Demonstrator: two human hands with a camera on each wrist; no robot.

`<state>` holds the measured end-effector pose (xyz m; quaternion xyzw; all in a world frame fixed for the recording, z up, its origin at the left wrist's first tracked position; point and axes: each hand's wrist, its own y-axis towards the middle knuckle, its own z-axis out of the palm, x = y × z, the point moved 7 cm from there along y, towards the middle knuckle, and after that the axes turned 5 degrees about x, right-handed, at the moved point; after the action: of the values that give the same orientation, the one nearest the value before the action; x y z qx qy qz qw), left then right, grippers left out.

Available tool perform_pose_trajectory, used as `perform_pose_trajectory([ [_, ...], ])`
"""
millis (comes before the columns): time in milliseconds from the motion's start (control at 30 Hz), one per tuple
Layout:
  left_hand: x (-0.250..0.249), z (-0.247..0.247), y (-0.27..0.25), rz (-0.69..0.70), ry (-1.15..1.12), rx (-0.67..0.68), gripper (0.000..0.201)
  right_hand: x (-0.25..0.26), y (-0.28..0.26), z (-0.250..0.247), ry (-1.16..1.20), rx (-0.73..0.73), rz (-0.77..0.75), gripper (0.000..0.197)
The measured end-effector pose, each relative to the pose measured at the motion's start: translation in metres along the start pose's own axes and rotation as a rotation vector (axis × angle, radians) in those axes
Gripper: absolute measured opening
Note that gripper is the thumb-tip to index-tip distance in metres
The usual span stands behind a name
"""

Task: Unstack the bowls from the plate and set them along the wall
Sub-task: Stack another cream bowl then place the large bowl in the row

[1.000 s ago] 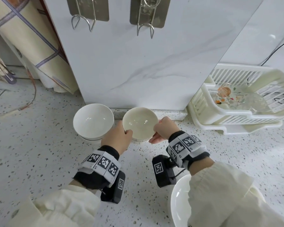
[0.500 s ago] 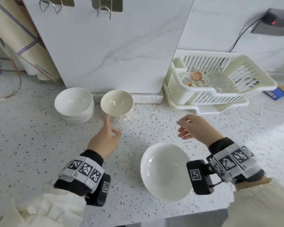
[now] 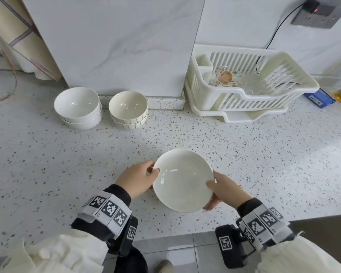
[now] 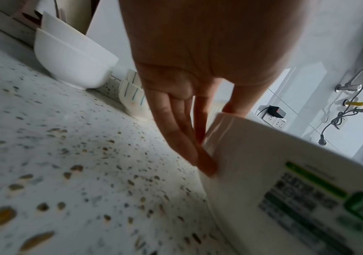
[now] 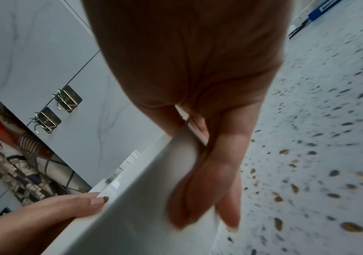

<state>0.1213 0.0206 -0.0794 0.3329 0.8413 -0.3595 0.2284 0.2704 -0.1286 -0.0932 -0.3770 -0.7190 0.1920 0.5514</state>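
Observation:
A white plate (image 3: 182,179) with nothing on it is near the counter's front edge, held at both sides. My left hand (image 3: 153,172) grips its left rim, thumb on top and fingers (image 4: 182,134) beneath. My right hand (image 3: 213,192) grips the right rim the same way. The plate (image 4: 274,172) is off the counter, and a printed label shows on its underside. The plate (image 5: 132,198) crosses the right wrist view under my right hand (image 5: 208,172). By the wall stand two white bowls (image 3: 77,107), stacked, and beside them two striped cream bowls (image 3: 128,109), also stacked.
A cream dish rack (image 3: 244,81) holding glassware stands at the back right on its drip tray. A blue object (image 3: 319,98) lies beyond it. A wall socket (image 3: 319,10) with a black plug is above. A rolled mat (image 3: 18,36) leans at the back left. The counter edge (image 3: 185,231) runs just below the plate.
A second ago both hands held the cream bowl at the wall. They let it go, drew back toward me, and now grip the plate at both sides.

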Motion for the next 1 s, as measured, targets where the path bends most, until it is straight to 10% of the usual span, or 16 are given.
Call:
perform_pose_trajectory([
  [367, 0.037, -0.025, 0.024, -0.045, 0.006, -0.148, 0.051, 0.045, 0.065, -0.003, 0.529, -0.180, -0.043, 0.053],
  [633, 0.097, -0.024, 0.044, -0.270, 0.375, 0.036, 0.102, 0.101, 0.094, 0.010, 0.882, -0.150, -0.185, 0.043],
  [1000, 0.094, -0.028, 0.047, -0.265, 0.421, 0.050, 0.101, 0.106, 0.111, 0.013, 0.976, -0.163, -0.211, 0.045],
])
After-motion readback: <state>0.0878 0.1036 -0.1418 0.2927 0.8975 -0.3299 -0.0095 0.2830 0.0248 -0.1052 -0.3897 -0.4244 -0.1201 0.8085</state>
